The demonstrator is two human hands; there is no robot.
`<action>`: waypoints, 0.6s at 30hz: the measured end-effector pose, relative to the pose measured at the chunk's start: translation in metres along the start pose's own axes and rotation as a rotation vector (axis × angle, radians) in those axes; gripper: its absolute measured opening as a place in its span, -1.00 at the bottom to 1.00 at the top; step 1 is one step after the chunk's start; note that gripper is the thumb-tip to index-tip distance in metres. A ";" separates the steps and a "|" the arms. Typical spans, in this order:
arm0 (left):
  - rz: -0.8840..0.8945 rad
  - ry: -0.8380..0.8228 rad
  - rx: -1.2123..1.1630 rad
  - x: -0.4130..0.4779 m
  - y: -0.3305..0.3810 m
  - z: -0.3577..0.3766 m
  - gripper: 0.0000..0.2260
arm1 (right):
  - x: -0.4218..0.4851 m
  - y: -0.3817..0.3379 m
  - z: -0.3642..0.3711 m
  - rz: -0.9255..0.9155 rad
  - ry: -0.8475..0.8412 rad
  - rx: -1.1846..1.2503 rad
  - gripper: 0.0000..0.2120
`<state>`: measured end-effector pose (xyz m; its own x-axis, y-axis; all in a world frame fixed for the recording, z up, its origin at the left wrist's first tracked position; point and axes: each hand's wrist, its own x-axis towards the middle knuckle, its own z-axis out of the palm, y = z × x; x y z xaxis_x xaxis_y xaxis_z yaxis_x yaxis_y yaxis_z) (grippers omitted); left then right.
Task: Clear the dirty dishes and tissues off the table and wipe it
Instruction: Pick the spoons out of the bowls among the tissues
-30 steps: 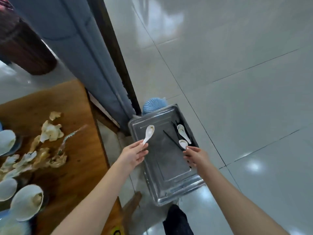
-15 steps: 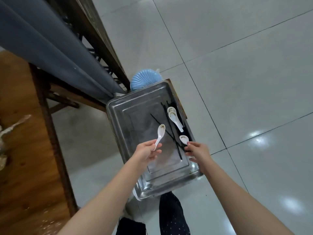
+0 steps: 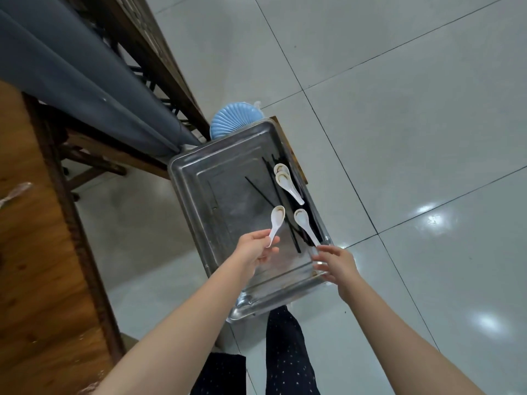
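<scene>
White spoon (image 3: 276, 223) in left hand (image 3: 253, 252) (by its handle), above steel tray (image 3: 222, 166)

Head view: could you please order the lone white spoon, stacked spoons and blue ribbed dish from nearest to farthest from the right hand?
1. Lone white spoon, just beyond the right hand.
2. Stacked spoons, farther up the tray, right side.
3. Blue ribbed dish, beyond the tray's far end.
</scene>
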<state>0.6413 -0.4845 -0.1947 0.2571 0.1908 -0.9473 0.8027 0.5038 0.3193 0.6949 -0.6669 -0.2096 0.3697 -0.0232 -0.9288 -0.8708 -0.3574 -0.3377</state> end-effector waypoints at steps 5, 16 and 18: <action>-0.053 0.006 0.027 0.005 -0.016 0.025 -0.74 | -0.016 0.006 -0.020 -0.042 0.010 0.040 -0.80; -0.076 -0.119 0.127 0.014 -0.029 0.073 -0.73 | -0.026 0.036 -0.070 -0.070 0.068 0.082 -0.81; -0.074 -0.140 0.190 0.011 -0.028 0.067 -0.73 | -0.030 0.035 -0.074 -0.068 0.077 0.086 -0.80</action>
<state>0.6576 -0.5532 -0.2156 0.2556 0.0343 -0.9662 0.9053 0.3424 0.2516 0.6774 -0.7477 -0.1823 0.4501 -0.0740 -0.8899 -0.8659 -0.2795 -0.4148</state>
